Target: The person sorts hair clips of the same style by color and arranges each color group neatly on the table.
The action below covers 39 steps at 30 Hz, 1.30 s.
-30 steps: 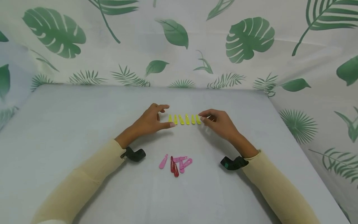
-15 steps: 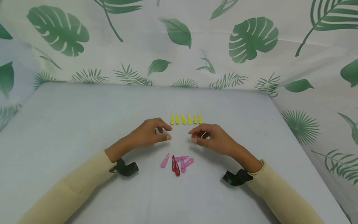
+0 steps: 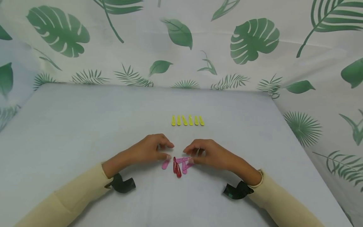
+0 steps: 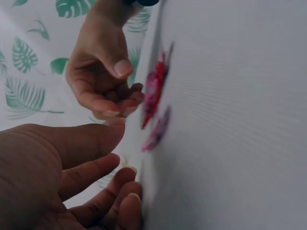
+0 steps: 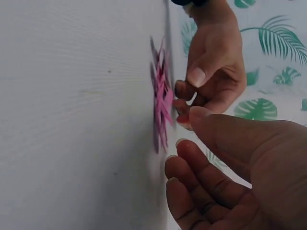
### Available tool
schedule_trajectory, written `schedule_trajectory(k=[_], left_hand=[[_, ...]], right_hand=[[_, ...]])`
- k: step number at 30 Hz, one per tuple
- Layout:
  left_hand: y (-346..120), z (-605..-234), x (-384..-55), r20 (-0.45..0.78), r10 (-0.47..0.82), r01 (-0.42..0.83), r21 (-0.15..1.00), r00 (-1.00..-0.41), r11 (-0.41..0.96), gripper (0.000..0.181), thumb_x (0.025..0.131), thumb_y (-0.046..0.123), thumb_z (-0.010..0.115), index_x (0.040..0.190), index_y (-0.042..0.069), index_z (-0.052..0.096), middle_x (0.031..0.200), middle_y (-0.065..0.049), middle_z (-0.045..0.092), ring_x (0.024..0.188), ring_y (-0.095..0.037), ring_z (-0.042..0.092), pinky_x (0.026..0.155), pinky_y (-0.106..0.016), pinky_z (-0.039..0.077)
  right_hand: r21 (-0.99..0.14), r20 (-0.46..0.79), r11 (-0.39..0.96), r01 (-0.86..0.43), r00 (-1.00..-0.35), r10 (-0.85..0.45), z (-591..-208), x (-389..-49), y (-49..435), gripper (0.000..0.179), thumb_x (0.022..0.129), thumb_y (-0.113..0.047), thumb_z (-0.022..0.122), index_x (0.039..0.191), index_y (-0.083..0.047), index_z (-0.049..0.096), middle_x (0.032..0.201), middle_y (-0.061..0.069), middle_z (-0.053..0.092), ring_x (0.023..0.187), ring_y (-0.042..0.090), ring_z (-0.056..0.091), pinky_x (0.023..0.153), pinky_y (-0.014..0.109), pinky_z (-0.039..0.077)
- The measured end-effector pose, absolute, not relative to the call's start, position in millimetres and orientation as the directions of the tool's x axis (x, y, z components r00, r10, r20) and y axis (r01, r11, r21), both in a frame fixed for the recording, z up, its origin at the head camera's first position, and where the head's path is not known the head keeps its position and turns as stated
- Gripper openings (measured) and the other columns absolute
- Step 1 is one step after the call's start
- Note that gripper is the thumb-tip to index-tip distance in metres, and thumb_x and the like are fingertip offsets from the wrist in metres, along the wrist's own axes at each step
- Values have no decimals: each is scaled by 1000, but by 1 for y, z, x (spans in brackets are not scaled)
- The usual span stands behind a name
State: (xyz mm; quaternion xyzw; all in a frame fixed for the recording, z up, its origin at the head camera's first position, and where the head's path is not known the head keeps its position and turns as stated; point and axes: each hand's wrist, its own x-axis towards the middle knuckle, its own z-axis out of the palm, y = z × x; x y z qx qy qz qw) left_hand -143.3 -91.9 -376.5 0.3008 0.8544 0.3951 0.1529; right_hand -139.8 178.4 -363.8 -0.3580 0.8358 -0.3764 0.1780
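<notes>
My left hand hovers just behind a lone pink snap hair clip, thumb near it, fingers loosely bent and holding nothing. Opposite it, my right hand hangs over the right side of the small pile, partly covering its pink hair clips. Two red hair clips lie between the hands. In the left wrist view, the red clip and the pink clip look blurred. The right wrist view has the pink clips beyond the fingertips, with a gap between thumb and fingers.
Several yellow hair clips stand in a neat side-by-side row farther back. All lie on a white-covered table. A leaf-print cloth hangs behind and at the sides. Each wrist carries a black camera mount.
Both hands have left the row of yellow clips and come back toward the person, down to the pink and red pile. The clips appear to lie as before.
</notes>
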Motion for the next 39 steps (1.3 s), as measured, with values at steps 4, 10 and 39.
schedule_trajectory(k=[4, 10, 39], left_hand=[[-91, -379, -141, -42, 629, 373, 773, -776, 512, 33, 84, 18, 78, 115, 8, 71, 103, 5, 62, 91, -14, 54, 78, -29, 47], [-92, -383, -136, -55, 642, 383, 763, -765, 521, 39, 80, 17, 81, 117, 9, 71, 102, 6, 58, 91, -13, 52, 79, -29, 46], [-91, -385, -139, 62, 558, 394, 772, -827, 498, 19, 87, 3, 70, 106, 8, 72, 85, 7, 64, 77, -10, 57, 71, -27, 50]], right_hand=[[-753, -26, 459, -471, -676, -737, -366, -137, 180, 29, 85, -9, 76, 113, -13, 70, 103, -6, 66, 91, 14, 58, 80, 28, 49], [-731, 2, 437, -524, -642, -767, -371, -136, 177, 32, 84, -6, 76, 114, -12, 70, 105, -6, 65, 91, 13, 57, 81, 28, 48], [-641, 63, 513, -571, -705, -706, -371, -139, 178, 19, 91, 0, 66, 107, -7, 74, 91, -3, 60, 82, 9, 53, 70, 24, 48]])
